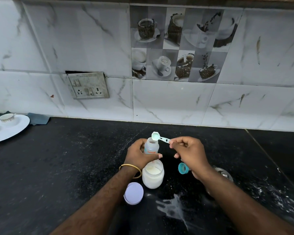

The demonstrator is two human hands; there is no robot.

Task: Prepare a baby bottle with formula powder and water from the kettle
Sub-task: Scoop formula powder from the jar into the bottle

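Bottle (151,146) stands behind powder jar (153,175); lid (133,193) left, cap (183,168) right of jar

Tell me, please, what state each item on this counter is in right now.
baby bottle: upright, uncapped, held by left hand.
scoop: tipped over the bottle mouth, pinched by right hand.
formula jar: open, partly full.
jar lid: off, lying on counter.
teal bottle cap: off, lying on counter.
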